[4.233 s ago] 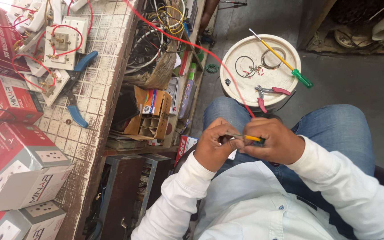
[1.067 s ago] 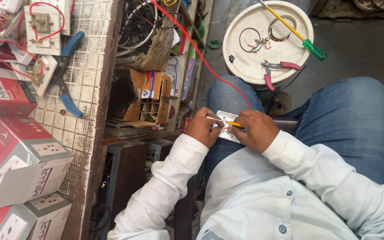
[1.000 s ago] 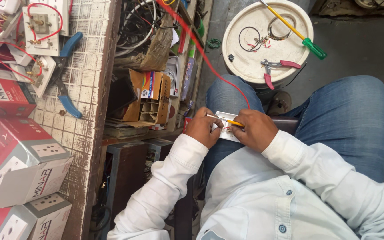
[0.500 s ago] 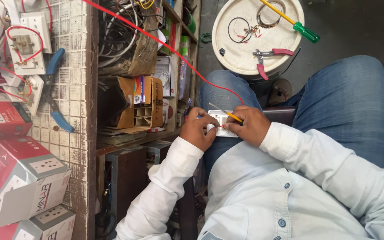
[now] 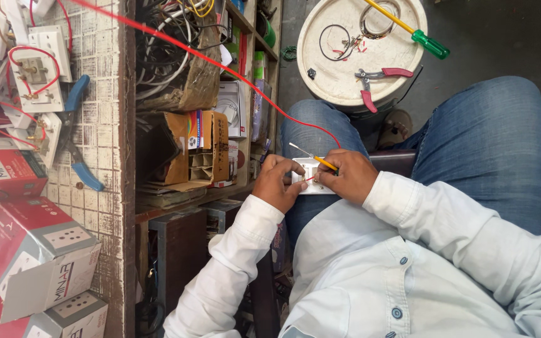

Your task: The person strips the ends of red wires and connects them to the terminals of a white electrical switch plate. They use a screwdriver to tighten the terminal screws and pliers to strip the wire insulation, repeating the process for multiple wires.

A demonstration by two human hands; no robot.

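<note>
As our view has shifted leftward, our left hand [image 5: 278, 183] still grips the white socket [image 5: 311, 177] while our right hand [image 5: 347, 177] still pinches the screwdriver [image 5: 313, 158].

A person in a pale blue, long-sleeved button-up shirt [image 5: 408, 275] with small dark buttons and blue denim jeans [image 5: 489, 144]; what appears to be a sandalled foot [image 5: 396, 128] shows below the knee.
</note>
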